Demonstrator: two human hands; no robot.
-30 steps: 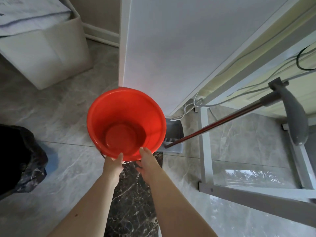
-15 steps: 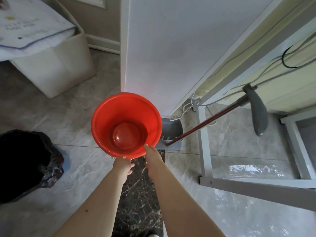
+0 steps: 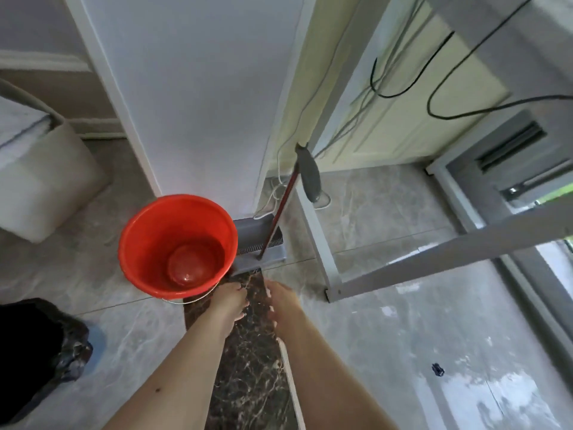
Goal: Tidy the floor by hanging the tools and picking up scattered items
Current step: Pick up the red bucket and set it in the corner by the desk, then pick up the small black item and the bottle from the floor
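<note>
now both hands (image 3: 257, 302) open, off red bucket (image 3: 178, 243).

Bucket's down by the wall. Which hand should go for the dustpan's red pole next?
Right, probably. The right hand is empty and sits just below the red pole where it meets the grey dustpan. The left hand, also empty, lies nearer the red bucket.
</note>
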